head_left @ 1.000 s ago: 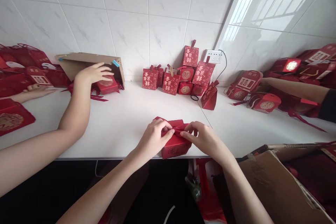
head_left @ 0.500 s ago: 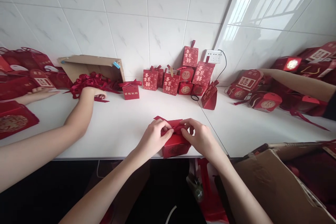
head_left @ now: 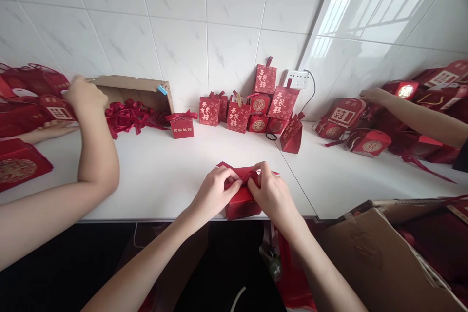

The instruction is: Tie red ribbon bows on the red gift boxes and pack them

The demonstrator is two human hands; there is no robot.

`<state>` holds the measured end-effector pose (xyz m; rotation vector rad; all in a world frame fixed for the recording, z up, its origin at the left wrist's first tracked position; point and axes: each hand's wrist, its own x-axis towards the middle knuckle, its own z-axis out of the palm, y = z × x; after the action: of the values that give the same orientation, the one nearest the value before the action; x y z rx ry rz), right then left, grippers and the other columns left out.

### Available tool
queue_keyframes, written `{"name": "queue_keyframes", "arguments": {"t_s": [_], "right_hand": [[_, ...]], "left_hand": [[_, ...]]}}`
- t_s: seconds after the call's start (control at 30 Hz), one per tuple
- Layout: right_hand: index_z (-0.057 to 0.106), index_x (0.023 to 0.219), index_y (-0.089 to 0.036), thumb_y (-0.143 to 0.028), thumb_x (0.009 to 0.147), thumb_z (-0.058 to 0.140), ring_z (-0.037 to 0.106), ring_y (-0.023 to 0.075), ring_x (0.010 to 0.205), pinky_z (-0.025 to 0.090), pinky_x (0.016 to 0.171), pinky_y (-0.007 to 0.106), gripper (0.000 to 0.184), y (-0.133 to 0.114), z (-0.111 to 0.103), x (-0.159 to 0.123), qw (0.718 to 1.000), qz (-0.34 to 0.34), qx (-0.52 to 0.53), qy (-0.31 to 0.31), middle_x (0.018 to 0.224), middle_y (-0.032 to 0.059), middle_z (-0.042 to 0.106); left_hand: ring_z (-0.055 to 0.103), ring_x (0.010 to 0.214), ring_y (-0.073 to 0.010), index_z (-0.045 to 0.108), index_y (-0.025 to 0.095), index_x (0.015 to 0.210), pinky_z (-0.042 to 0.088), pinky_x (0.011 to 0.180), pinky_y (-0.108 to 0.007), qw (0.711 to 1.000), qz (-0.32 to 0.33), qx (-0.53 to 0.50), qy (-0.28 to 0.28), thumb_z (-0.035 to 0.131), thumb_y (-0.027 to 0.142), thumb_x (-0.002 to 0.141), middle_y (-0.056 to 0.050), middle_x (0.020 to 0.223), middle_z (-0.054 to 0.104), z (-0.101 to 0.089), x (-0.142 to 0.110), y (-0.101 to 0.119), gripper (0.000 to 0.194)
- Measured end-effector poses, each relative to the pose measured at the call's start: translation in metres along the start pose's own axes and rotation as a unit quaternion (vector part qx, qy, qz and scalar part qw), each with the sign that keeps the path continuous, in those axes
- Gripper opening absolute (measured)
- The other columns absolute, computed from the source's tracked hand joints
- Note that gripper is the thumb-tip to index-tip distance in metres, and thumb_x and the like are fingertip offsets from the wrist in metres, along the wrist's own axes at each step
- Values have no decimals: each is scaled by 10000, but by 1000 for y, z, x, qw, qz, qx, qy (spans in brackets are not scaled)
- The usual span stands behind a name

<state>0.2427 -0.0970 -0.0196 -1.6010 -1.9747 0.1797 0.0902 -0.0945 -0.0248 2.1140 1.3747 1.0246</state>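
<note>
A small red gift box [head_left: 241, 200] sits at the near edge of the white table [head_left: 171, 175]. My left hand [head_left: 215, 190] and my right hand [head_left: 268, 190] meet on top of it, both with fingers pinched on the red ribbon [head_left: 245, 177] at the box's top. Each hand also rests against a side of the box.
A cluster of finished red boxes [head_left: 256, 105] stands by the back wall. A lone red box [head_left: 182, 126] and a heap of ribbons [head_left: 131, 114] lie beside a tipped cardboard box [head_left: 127, 88]. Another person's arm [head_left: 73, 175] reaches left; a third arm [head_left: 409, 112] is at right. An open carton [head_left: 383, 253] stands near right.
My right hand has slid closer to my left on the ribbon. The other person's hand at left set down a red box, then moved left past the cardboard box.
</note>
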Motion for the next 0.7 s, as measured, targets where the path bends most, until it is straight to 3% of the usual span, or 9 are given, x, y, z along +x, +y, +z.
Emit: {"name": "queue_keyframes", "arguments": {"t_s": [0.13,0.23,0.37,0.53,0.6,0.7], "right_hand": [[452,874,-201,-103,729,335,425,157,457,339,571,265,211,2,0,2,1000,-17,10,-4,514,-49,437],[461,858,-208,-181,772,382,417,148,443,344,552,257,120,8,-4,2,999,-4,36,5,503,-58,422],[512,810,-209,-385,780,512,489,147,508,365,539,257,179,18,-17,2,998,41,50,-15,617,-19,517],[557,696,-202,-323,781,530,545,142,615,399,604,263,150,18,-19,5,994,27,92,-58,761,17,588],[515,656,-202,-251,771,524,522,134,588,392,599,263,125,15,-14,5,995,9,88,-41,737,9,585],[430,641,-211,-154,744,494,493,148,588,381,601,274,134,10,-8,3,997,-44,37,44,676,4,556]], "left_hand": [[559,829,-175,563,195,746,450,768,-306,1000,2,-2,-2,510,219,828,-14,789,607,0,0,0,100],[561,808,-169,564,194,745,451,764,-303,1000,0,-3,2,519,230,827,-13,781,606,0,0,-1,100],[564,784,-158,569,195,748,454,749,-290,1000,5,-4,4,532,231,824,-7,772,607,0,-1,-2,91],[566,778,-154,568,198,747,458,743,-284,1000,10,-4,11,531,229,825,-4,776,604,1,0,-4,92],[567,778,-155,566,198,745,458,745,-286,1000,8,-4,10,534,230,823,-3,772,602,1,0,-4,90],[567,783,-156,566,196,741,457,749,-289,1000,3,-4,8,535,215,818,-4,779,603,1,1,-3,85]]}}
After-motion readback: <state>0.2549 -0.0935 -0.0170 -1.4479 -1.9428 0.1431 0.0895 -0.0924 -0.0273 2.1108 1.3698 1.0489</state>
